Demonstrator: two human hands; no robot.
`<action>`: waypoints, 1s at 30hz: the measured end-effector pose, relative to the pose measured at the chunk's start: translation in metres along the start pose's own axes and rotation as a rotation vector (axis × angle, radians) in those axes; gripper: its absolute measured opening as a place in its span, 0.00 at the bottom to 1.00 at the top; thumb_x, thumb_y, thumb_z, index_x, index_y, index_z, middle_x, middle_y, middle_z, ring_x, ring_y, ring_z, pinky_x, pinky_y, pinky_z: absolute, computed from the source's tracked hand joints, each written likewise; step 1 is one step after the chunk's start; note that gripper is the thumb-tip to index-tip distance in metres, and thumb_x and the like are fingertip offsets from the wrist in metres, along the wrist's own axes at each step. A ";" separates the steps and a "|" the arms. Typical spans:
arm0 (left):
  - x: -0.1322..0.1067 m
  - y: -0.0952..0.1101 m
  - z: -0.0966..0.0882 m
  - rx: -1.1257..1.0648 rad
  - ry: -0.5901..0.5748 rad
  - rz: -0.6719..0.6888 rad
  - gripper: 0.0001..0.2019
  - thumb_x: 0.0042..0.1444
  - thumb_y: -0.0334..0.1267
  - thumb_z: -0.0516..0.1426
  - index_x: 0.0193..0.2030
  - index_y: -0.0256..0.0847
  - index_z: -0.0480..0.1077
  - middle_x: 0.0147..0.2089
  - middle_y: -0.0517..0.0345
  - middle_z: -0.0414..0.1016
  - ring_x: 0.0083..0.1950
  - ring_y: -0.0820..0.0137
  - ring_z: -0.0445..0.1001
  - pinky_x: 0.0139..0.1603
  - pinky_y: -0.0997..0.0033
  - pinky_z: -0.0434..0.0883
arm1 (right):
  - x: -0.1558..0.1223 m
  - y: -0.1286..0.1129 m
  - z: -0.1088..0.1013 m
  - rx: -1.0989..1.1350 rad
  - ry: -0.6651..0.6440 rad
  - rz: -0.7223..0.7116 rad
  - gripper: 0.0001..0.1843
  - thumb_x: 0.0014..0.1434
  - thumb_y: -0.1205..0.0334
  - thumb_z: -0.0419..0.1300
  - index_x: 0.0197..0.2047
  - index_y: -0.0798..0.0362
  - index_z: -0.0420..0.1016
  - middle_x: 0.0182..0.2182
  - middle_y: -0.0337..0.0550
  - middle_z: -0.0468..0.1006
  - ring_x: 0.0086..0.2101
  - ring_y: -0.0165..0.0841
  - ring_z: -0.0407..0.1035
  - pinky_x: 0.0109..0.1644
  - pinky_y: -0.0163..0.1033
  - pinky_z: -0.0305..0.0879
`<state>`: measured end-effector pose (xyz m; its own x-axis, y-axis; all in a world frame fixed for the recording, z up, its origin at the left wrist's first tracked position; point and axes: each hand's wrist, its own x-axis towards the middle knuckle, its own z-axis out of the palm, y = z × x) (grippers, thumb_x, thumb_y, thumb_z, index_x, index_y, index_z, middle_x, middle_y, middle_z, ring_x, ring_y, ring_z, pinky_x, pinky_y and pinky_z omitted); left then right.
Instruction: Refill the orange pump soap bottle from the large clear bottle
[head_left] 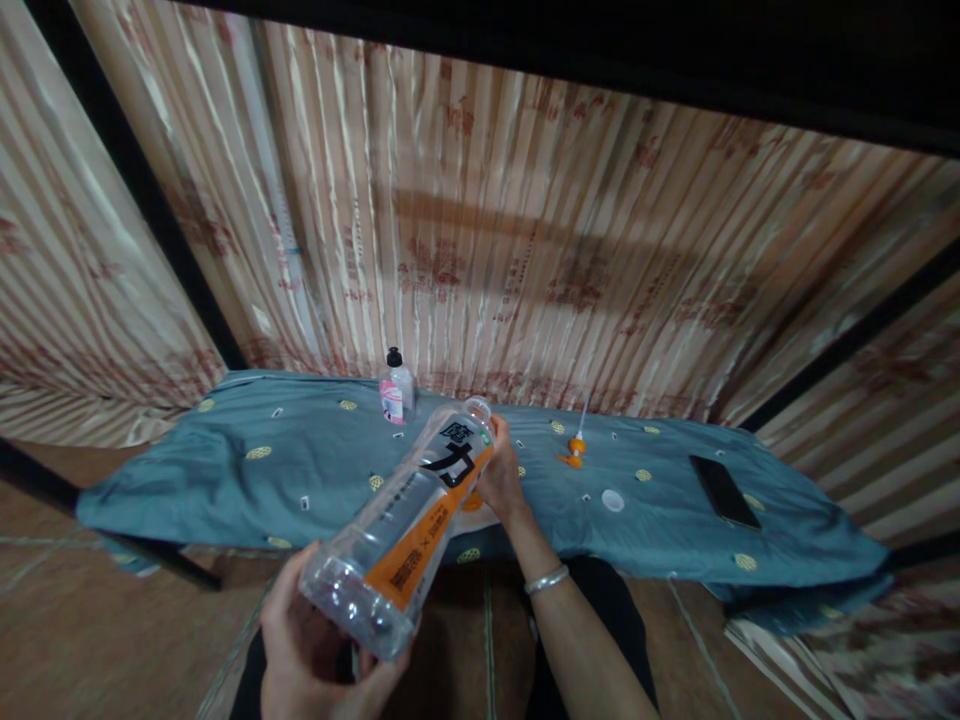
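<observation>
A clear plastic bottle with an orange and grey label is tilted in front of me, its uncapped mouth pointing away and up to the right. My left hand grips it around the base. Near the neck, my right hand is closed on its right side, with the fingers partly hidden behind it. Under the bottle, a white and orange thing shows only in part; I cannot tell what it is. Right of my right hand lies an orange pump head with its tube, and near it a round whitish cap-like disc.
A small bottle with a black cap and pink label stands at the back of the blue-green cloth. A black phone lies at the right. Dark frame bars and a patterned curtain enclose the space.
</observation>
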<state>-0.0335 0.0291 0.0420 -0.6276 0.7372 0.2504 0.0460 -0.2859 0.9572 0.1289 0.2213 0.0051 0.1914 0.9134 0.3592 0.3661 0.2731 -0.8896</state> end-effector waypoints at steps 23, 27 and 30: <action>0.019 -0.020 -0.020 0.169 -0.092 0.186 0.46 0.32 0.41 0.80 0.61 0.46 0.70 0.50 0.54 0.85 0.40 0.57 0.88 0.29 0.67 0.83 | 0.000 0.005 0.002 0.002 0.009 -0.032 0.38 0.52 0.57 0.74 0.64 0.51 0.70 0.54 0.54 0.88 0.53 0.52 0.85 0.59 0.53 0.81; 0.008 -0.007 -0.006 0.032 0.017 0.016 0.45 0.35 0.41 0.77 0.64 0.47 0.71 0.50 0.55 0.85 0.34 0.60 0.85 0.20 0.71 0.76 | 0.001 0.004 0.002 -0.001 0.002 -0.040 0.39 0.51 0.59 0.74 0.64 0.51 0.69 0.54 0.55 0.88 0.53 0.52 0.85 0.59 0.53 0.81; 0.009 -0.007 -0.006 0.039 0.007 0.033 0.44 0.35 0.42 0.78 0.62 0.47 0.71 0.49 0.55 0.85 0.33 0.60 0.85 0.19 0.71 0.75 | 0.001 0.003 0.002 0.002 0.001 -0.030 0.37 0.51 0.59 0.73 0.64 0.52 0.70 0.54 0.55 0.88 0.52 0.53 0.85 0.58 0.54 0.82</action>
<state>-0.0440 0.0341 0.0367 -0.6308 0.7233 0.2809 0.0970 -0.2857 0.9534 0.1286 0.2230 0.0026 0.1812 0.9046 0.3858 0.3702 0.3006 -0.8789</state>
